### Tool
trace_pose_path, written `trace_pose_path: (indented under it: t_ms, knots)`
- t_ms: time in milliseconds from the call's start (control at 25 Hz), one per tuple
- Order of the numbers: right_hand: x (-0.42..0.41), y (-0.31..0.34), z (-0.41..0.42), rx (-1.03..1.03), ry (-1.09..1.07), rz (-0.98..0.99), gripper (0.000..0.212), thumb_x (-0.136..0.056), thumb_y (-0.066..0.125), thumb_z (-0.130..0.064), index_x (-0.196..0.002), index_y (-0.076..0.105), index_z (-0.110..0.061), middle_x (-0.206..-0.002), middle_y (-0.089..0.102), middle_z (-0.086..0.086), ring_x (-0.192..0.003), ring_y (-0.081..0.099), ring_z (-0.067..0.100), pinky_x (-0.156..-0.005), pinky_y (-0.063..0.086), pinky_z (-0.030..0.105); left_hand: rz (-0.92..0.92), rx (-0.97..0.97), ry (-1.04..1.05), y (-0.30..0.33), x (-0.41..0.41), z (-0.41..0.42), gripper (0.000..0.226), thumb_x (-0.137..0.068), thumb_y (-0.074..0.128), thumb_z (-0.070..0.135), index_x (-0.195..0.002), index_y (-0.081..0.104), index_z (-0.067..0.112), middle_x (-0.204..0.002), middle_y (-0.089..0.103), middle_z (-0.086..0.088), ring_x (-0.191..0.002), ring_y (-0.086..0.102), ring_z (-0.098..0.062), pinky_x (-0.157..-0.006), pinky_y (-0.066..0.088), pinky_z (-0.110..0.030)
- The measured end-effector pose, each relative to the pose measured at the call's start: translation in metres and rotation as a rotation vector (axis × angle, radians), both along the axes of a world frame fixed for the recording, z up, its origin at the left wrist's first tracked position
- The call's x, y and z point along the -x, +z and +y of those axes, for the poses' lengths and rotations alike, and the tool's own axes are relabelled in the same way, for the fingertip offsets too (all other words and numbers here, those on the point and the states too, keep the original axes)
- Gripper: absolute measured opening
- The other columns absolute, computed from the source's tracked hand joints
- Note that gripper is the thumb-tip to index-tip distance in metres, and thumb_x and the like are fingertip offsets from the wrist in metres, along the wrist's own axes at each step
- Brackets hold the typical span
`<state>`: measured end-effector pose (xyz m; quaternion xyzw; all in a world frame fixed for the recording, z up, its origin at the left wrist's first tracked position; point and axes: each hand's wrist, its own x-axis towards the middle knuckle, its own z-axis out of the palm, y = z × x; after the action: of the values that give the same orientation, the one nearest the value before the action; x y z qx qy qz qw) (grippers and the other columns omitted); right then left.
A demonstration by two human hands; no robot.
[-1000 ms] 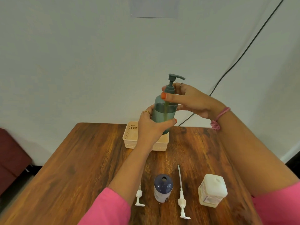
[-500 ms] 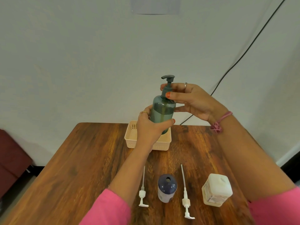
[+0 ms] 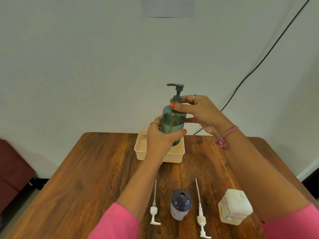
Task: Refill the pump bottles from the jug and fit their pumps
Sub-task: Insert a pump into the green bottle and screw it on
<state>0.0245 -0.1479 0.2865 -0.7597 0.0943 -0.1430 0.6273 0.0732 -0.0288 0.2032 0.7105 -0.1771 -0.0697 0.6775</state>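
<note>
I hold a translucent green pump bottle [image 3: 173, 123] upright in the air above the cream basket [image 3: 172, 156]. My left hand [image 3: 161, 138] grips its lower body. My right hand [image 3: 198, 110] pinches the collar of its dark green pump [image 3: 177, 91], whose spout points left. On the table near me stands an open dark blue bottle [image 3: 180, 204] without a pump. Two white pumps lie flat beside it, one on its left [image 3: 154, 212] and one on its right [image 3: 201, 219]. The whitish jug [image 3: 234, 206] stands at the right, partly behind my right forearm.
The wooden table [image 3: 86, 169] ends at a pale wall behind the basket. A black cable [image 3: 259, 61] runs diagonally down the wall at the right. A dark red seat [image 3: 12, 166] stands left of the table.
The pump head has turned from pointing right to pointing left under my right hand. The bottle has sunk a little toward the basket.
</note>
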Motion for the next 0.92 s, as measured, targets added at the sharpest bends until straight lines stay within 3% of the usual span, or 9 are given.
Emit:
trace_pose_path:
  t_ms: [160, 240, 360, 440, 640, 840, 920]
  knots:
    - [-0.012, -0.02, 0.023, 0.045, -0.322, -0.13, 0.032, -0.07, 0.082, -0.037, -0.092, 0.068, -0.019, -0.1, 0.067, -0.004, -0.094, 0.068, 0.019, -0.082, 0.058, 0.039, -0.034, -0.001, 0.032, -0.007, -0.003, -0.002, 0.074, -0.056, 0.088, 0.031, -0.121, 0.051, 0.027, -0.116, 0.059, 0.003, -0.107, 0.058, -0.015, -0.088, 0.056, -0.038]
    - [-0.013, -0.021, 0.02, 0.104, -0.279, -0.072, 0.034, -0.072, 0.079, -0.039, -0.097, 0.064, -0.021, -0.103, 0.065, -0.005, -0.096, 0.067, 0.018, -0.082, 0.057, 0.037, -0.029, -0.004, 0.036, -0.011, -0.003, -0.001, 0.072, -0.058, 0.088, 0.029, -0.119, 0.05, 0.029, -0.116, 0.058, 0.003, -0.106, 0.057, -0.015, -0.088, 0.056, -0.038]
    - [-0.006, -0.011, 0.003, 0.02, 0.035, 0.071, 0.038, -0.082, 0.07, -0.031, -0.116, 0.062, -0.018, -0.117, 0.064, -0.003, -0.107, 0.063, 0.015, -0.088, 0.055, 0.036, -0.013, -0.006, -0.013, -0.012, -0.005, 0.003, 0.072, -0.06, 0.088, 0.026, -0.121, 0.05, 0.028, -0.117, 0.058, 0.002, -0.106, 0.056, -0.012, -0.088, 0.055, -0.036]
    - [-0.003, -0.009, -0.001, -0.003, 0.125, 0.077, 0.032, -0.086, 0.065, -0.027, -0.116, 0.065, -0.018, -0.115, 0.068, -0.003, -0.106, 0.064, 0.011, -0.087, 0.055, 0.031, -0.007, -0.004, -0.031, -0.012, -0.008, 0.005, 0.071, -0.06, 0.088, 0.024, -0.12, 0.05, 0.029, -0.116, 0.058, 0.004, -0.103, 0.056, -0.009, -0.086, 0.055, -0.032]
    - [-0.008, -0.023, 0.02, 0.002, -0.121, -0.103, 0.02, -0.086, 0.068, -0.026, -0.105, 0.071, -0.018, -0.1, 0.072, -0.003, -0.085, 0.069, 0.005, -0.07, 0.055, 0.021, -0.024, 0.018, 0.014, -0.017, -0.009, 0.0, 0.072, -0.058, 0.089, 0.03, -0.122, 0.053, 0.026, -0.115, 0.06, 0.002, -0.106, 0.058, -0.013, -0.087, 0.056, -0.037]
    - [-0.019, -0.038, 0.03, 0.061, -0.259, -0.166, 0.012, -0.081, 0.073, -0.032, -0.092, 0.073, -0.029, -0.095, 0.074, -0.002, -0.092, 0.069, 0.017, -0.084, 0.057, 0.036, -0.018, 0.062, 0.059, -0.022, -0.008, -0.001, 0.077, -0.052, 0.085, 0.045, -0.121, 0.056, 0.026, -0.112, 0.062, -0.002, -0.104, 0.061, -0.017, -0.086, 0.056, -0.042]
    - [-0.021, -0.04, 0.034, 0.119, -0.275, -0.17, 0.02, -0.081, 0.072, -0.035, -0.099, 0.073, -0.026, -0.099, 0.073, -0.002, -0.095, 0.068, 0.016, -0.086, 0.056, 0.037, -0.008, 0.064, 0.045, -0.023, -0.01, 0.001, 0.078, -0.05, 0.083, 0.048, -0.121, 0.057, 0.027, -0.111, 0.063, -0.003, -0.104, 0.062, -0.018, -0.086, 0.057, -0.042]
